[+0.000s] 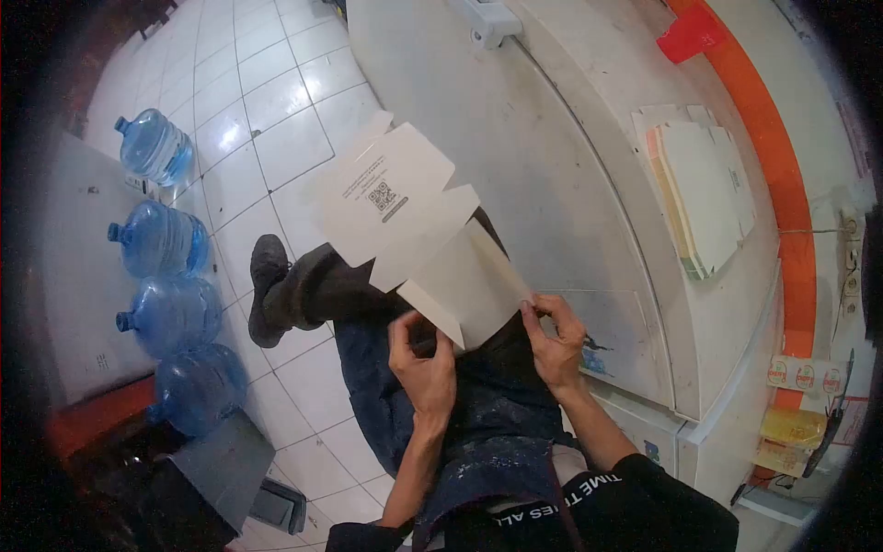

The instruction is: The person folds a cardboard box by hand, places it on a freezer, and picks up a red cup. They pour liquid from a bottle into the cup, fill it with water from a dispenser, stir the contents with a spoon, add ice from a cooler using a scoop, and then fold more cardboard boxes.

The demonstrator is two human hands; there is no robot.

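Head view: carton (pixel 467 281) part-folded, side walls (pixel 430 311) raised, printed lid (pixel 414 170) unclosed; right hand's (pixel 556 350) fingers pinch one wall, left hand's (pixel 428 377) grip unclear.

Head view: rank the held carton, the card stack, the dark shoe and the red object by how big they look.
Largest to smallest:
1. Held carton
2. Card stack
3. Dark shoe
4. Red object

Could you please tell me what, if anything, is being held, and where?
A partly folded carton, near its closest end: the right hand pinches one side edge; the left hand is at the opposite side.
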